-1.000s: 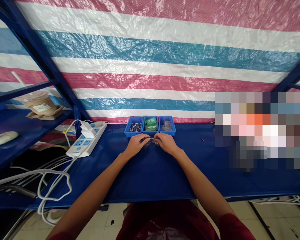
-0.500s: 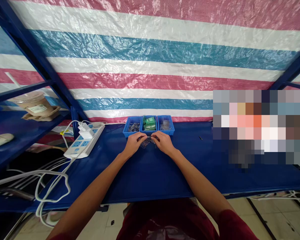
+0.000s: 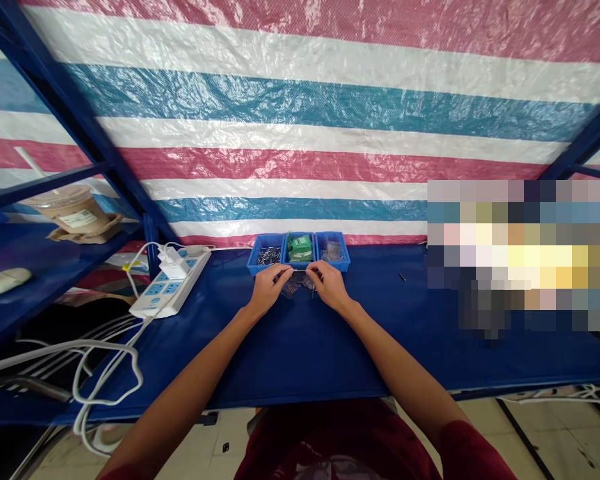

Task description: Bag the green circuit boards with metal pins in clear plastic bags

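My left hand [image 3: 270, 285] and my right hand [image 3: 329, 283] are raised over the table just in front of the bins, each closed in a pinch. Between their fingertips stretches a thin, light-coloured rod-like piece [image 3: 300, 269], too small to name exactly. Clear plastic bags [image 3: 293, 285] lie below and between the hands, partly hidden by the fingers. Behind them stand three blue bins: the left bin [image 3: 253, 269] holds many small dark and silvery pins or screws, the middle bin [image 3: 299, 265] green packets, the right bin [image 3: 344, 265] clear plastic packets.
A white power strip [image 3: 153, 305] with a plugged-in charger [image 3: 173, 264] and loose white cables [image 3: 135, 360] occupies the table's left. On the side shelf are a drink cup [image 3: 73, 210] and a mouse [image 3: 4, 282]. A small dark piece [image 3: 402, 277] lies right of the bins; the far right is blurred.
My fingertips have drawn slightly apart, showing more of the thin piece between them. The view has shifted a little; the bins and bags stay in place.
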`<control>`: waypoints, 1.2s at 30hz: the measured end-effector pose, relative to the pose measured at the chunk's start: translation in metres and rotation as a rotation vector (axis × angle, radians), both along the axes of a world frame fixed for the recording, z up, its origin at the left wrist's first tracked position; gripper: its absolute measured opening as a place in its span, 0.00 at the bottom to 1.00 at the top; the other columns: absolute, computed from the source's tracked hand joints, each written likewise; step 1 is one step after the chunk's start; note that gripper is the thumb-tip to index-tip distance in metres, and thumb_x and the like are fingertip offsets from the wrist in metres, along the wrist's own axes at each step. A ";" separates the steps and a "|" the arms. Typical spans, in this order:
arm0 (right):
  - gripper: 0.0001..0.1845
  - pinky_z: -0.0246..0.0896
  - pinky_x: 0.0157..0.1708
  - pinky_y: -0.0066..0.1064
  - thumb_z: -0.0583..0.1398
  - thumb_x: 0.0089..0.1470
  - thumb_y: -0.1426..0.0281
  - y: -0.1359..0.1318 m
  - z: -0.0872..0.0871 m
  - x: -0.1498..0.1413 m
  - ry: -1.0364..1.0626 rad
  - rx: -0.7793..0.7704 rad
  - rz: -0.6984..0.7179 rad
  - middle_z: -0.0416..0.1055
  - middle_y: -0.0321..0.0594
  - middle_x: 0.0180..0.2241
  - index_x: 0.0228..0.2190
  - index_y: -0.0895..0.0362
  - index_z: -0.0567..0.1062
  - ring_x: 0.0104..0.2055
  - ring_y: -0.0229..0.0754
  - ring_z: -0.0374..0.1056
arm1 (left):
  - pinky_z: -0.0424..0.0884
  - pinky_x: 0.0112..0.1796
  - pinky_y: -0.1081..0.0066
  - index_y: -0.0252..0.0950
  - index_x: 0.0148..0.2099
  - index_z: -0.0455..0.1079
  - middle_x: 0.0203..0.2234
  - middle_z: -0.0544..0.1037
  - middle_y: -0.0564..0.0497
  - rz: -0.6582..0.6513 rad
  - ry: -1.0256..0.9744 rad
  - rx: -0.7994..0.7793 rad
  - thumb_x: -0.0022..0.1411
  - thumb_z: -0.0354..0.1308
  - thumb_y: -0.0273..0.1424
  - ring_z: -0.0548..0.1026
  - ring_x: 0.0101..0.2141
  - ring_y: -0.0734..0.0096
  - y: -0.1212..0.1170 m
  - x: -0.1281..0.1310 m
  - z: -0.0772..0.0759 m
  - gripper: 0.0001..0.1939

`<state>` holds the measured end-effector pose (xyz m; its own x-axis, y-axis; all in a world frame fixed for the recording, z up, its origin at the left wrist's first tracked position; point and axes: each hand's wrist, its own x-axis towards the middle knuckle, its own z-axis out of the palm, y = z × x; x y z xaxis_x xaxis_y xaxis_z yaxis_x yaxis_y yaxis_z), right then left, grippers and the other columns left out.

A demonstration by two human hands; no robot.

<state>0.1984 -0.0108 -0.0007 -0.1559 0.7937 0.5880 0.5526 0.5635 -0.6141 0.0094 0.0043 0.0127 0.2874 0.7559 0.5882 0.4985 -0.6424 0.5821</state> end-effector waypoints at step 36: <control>0.13 0.61 0.30 0.29 0.54 0.59 0.63 0.007 0.002 0.005 0.074 -0.042 -0.015 0.71 0.41 0.34 0.40 0.56 0.72 0.26 0.37 0.64 | 0.69 0.36 0.70 0.35 0.38 0.73 0.30 0.78 0.48 -0.040 0.066 0.129 0.68 0.49 0.40 0.75 0.32 0.68 0.015 -0.005 -0.011 0.17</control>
<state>0.2029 -0.0037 0.0012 -0.1017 0.8197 0.5636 0.5132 0.5286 -0.6762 0.0045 0.0198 0.0015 0.3568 0.6623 0.6588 0.5053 -0.7300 0.4602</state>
